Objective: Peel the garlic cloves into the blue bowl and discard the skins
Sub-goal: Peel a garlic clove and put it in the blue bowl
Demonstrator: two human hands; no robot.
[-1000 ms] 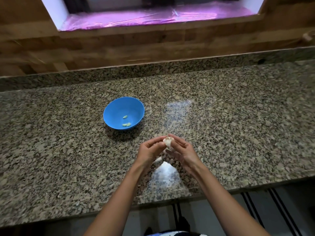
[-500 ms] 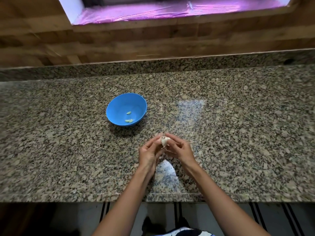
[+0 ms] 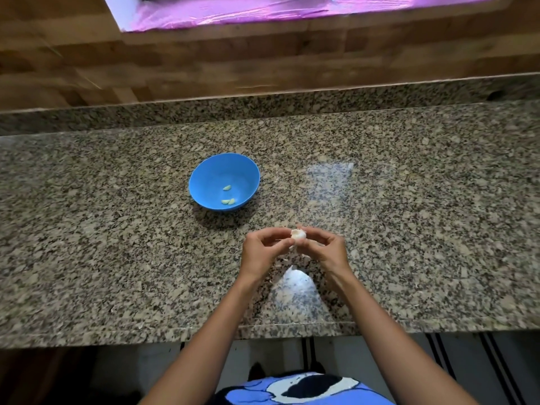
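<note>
Head | garlic (image 3: 298, 234) pinched between curled fingers of left hand (image 3: 258, 252) and right hand (image 3: 328, 251) | near blue bowl (image 3: 213, 176)

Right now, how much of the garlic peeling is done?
Done: a few peeled cloves lie in the blue bowl. In hand: left hand and right hand both pinch a white garlic piece above the counter. Left: finish peeling it, drop it in the bowl, discard the skin.
</note>
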